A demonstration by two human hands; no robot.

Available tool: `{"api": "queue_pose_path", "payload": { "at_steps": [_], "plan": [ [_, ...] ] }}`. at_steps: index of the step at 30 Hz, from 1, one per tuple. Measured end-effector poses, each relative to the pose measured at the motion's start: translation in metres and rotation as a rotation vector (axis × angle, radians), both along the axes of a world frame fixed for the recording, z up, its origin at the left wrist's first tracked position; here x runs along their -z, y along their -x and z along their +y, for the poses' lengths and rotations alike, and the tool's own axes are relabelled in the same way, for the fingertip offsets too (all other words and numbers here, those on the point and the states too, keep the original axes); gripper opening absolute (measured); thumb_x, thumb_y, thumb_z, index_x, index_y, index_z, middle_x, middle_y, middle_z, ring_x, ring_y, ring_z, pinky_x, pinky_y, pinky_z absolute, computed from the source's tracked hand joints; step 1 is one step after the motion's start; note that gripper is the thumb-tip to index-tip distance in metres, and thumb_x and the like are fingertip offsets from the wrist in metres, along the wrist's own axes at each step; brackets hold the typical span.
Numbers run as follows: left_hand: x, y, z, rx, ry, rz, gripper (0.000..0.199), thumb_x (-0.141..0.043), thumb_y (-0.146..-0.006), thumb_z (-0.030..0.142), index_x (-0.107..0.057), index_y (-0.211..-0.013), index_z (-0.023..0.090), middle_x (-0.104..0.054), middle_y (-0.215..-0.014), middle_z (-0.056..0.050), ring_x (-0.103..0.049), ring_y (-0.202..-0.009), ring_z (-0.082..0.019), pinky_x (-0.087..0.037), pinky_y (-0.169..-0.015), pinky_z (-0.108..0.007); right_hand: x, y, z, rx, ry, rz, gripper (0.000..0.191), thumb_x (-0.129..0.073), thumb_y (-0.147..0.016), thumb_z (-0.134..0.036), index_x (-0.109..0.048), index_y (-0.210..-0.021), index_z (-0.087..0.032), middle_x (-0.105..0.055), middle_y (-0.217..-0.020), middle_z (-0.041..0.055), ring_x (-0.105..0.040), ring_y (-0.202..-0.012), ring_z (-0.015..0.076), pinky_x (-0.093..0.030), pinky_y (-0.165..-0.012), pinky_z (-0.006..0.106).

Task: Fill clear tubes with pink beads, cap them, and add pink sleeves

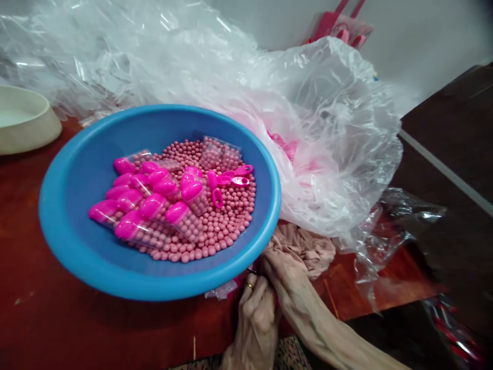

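Note:
My left hand (pixel 256 313), with a ring on one finger, is curled closed beside the near right rim of a blue basin (pixel 154 288). My right hand (pixel 287 275) is closed against it from the right. What the fingers grip is mostly hidden; a small dark bit shows between them. Just left of them lies a scrap of clear plastic (pixel 222 291) with something pink. In the basin are round pink beads (pixel 227 221), several clear containers with bright pink tops (pixel 129 223) filled with beads, and a few small pink plastic loops with stems (pixel 231 177).
A large clear plastic bag (pixel 327 128) with pink pieces inside stands right of the basin. Clear plastic packs (pixel 127 51) pile up behind. Crumpled beige cloth (pixel 308 249) lies beyond my hands. A cream bowl (pixel 26 128) sits at left on the red-brown table (pixel 57 318).

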State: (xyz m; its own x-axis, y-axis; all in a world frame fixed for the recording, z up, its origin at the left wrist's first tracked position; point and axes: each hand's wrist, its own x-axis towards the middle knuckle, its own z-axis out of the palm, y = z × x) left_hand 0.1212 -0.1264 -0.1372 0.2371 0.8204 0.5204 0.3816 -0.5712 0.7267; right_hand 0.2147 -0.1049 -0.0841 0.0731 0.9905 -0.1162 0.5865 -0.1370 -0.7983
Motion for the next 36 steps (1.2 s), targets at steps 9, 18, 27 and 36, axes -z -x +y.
{"api": "queue_pose_path", "payload": {
  "at_steps": [9, 18, 27, 36],
  "plan": [
    [0.012, -0.001, -0.01, -0.061, -0.081, 0.037, 0.032, -0.038, -0.08, -0.002, -0.062, -0.097, 0.011, -0.072, -0.076, -0.012, -0.069, -0.078, -0.026, -0.056, -0.075, -0.041, -0.01, 0.003, 0.0, -0.114, 0.059, -0.164, 0.025, -0.034, -0.079, -0.013, -0.057, -0.089, -0.02, -0.059, -0.082, 0.0078, -0.054, -0.081, 0.0228, -0.043, -0.084, 0.04],
    [0.028, -0.01, -0.022, -0.088, -0.044, 0.0, 0.053, -0.029, -0.077, -0.007, -0.049, -0.124, 0.009, -0.073, -0.094, -0.013, -0.069, -0.085, -0.024, -0.056, -0.072, -0.036, -0.016, 0.006, 0.006, -0.061, 0.048, -0.019, 0.016, -0.048, -0.074, -0.014, -0.06, -0.074, -0.025, -0.059, -0.073, 0.0042, -0.053, -0.072, 0.0229, -0.043, -0.078, 0.038],
    [-0.003, 0.0, 0.0, 0.016, 0.141, -0.076, 0.037, -0.042, -0.078, 0.0, -0.064, -0.103, 0.015, -0.071, -0.084, -0.01, -0.066, -0.079, -0.026, -0.054, -0.072, -0.04, -0.012, 0.006, 0.007, 0.148, 0.121, 0.177, 0.011, -0.053, -0.075, -0.029, -0.059, -0.07, -0.021, -0.057, -0.073, 0.0036, -0.049, -0.075, 0.0216, -0.037, -0.083, 0.04],
    [-0.039, 0.015, 0.016, 0.122, 0.625, -0.126, 0.014, -0.064, -0.066, 0.005, -0.06, -0.057, 0.015, -0.053, -0.058, 0.004, -0.051, -0.055, -0.011, -0.042, -0.051, -0.02, -0.01, -0.005, 0.012, 0.294, 0.408, 0.777, 0.035, -0.055, -0.074, -0.052, -0.055, -0.076, -0.017, -0.056, -0.063, -0.0012, -0.05, -0.046, 0.0096, -0.042, -0.044, 0.023]
  ]
}}
